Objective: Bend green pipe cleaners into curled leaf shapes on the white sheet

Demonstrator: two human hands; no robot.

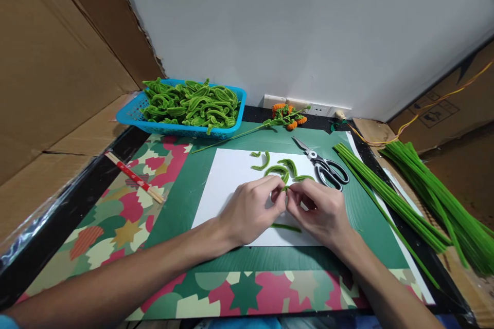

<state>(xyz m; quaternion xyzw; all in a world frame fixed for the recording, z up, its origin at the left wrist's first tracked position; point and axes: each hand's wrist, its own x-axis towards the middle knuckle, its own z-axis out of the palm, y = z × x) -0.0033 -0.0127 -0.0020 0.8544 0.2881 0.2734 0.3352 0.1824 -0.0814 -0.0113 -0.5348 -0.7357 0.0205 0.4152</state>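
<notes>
My left hand (254, 208) and my right hand (320, 211) meet over a white sheet of paper (222, 180). Their fingertips pinch a short green pipe cleaner (285, 188) between them, mostly covered by the fingers. Just beyond the hands lie several bent green pipe cleaner pieces (262, 161), some of them curved into leaf-like loops. A straight green pipe cleaner piece (286, 227) rests on the paper below the fingers, partly hidden by my left hand.
Black-handled scissors (324, 164) lie right of the paper. Long green pipe cleaners (389, 195) are bundled farther right. A blue basket (177, 129) of bent green pieces stands back left. An orange flower stem (266, 124) lies behind; wrapped chopsticks (133, 176) lie left.
</notes>
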